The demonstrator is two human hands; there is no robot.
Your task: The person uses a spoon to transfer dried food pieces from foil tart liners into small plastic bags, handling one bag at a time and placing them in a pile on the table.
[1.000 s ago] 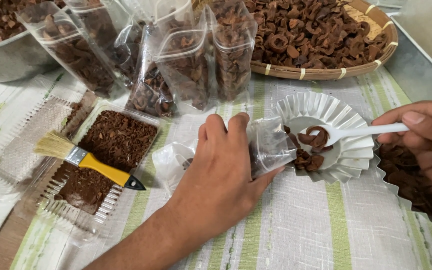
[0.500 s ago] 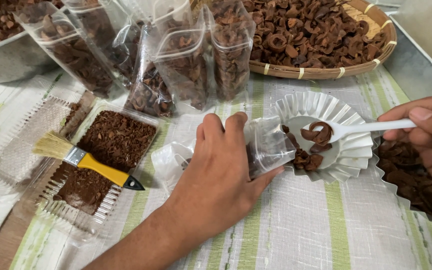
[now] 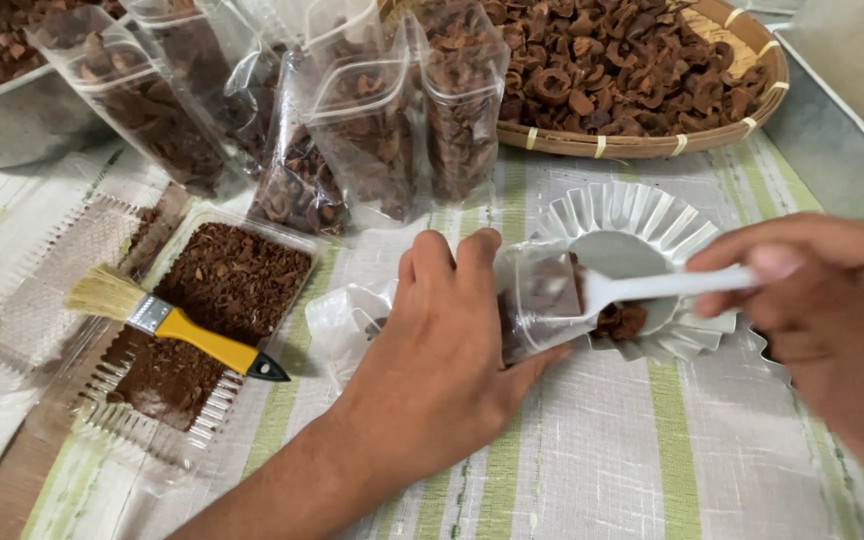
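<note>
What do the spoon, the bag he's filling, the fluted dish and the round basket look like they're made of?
Spoon: white, smooth, probably plastic. Bag held by the left hand: thin clear plastic film, crinkled and glossy. Fluted dish: thin, silvery-white, pleated, likely foil or plastic. Basket: woven plant strips, bamboo or cane, with a bound rim. The right hand holds the spoon.

The table [image 3: 592, 470] is being covered by a striped cloth [image 3: 652, 440]; a basket [image 3: 642, 145], filled bags [image 3: 372, 130], a fluted tray [image 3: 642, 215] and a crumb tray [image 3: 202, 330] are being carried on it.
</note>
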